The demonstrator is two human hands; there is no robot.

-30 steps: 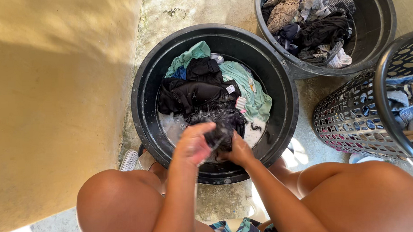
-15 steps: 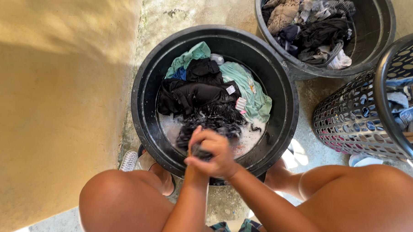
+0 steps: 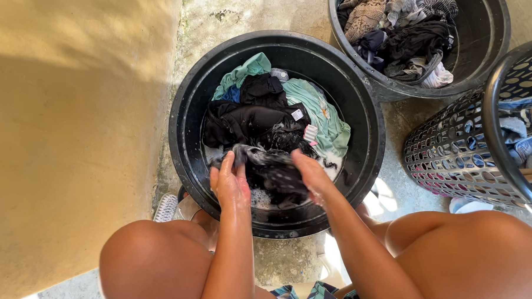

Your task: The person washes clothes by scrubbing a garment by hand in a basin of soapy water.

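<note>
Both hands have parted since half a second ago: left hand (image 3: 230, 183) and right hand (image 3: 310, 176) each clench the wet black garment (image 3: 271, 167), stretched over the soapy black tub (image 3: 185, 105). A second tub (image 3: 486, 47) and mesh basket (image 3: 455, 154) stand rightward.

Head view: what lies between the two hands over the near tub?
A dark, soapy wet garment stretches from the left hand to the right hand, above the black tub, in the head view.

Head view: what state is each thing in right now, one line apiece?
Left hand: gripping the dark wet garment.
Right hand: gripping the same garment.
Dark wet garment: soapy, stretched between both hands.
Black basin: holds soaking clothes and suds.
Second black tub: piled with clothes.
Perforated basket: holds clothes.
</note>
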